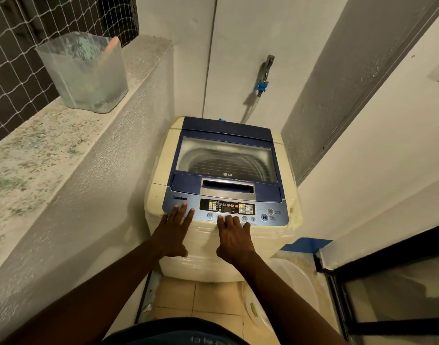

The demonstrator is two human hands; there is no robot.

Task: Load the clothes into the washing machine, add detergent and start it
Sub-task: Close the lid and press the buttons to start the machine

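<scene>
Head view: one frame, looking down into a narrow laundry corner.
Washing machine (223, 190): top-loader at centre, blue lid (227, 158) shut, drum visible through its window.
Control panel (225, 210): along the front edge, display lit.
Left hand (172, 234): at 7 o'clock of the panel, fingers spread flat, tips resting on the panel's left end, holding nothing.
Right hand (234, 239): at 6 o'clock of the panel, fingers extended, tips on the button row below the display, holding nothing.
Plastic container (85, 70): on the ledge (39, 145) at 10 o'clock.
Tap (265, 70): on the wall at 12 o'clock, hose attached.
</scene>
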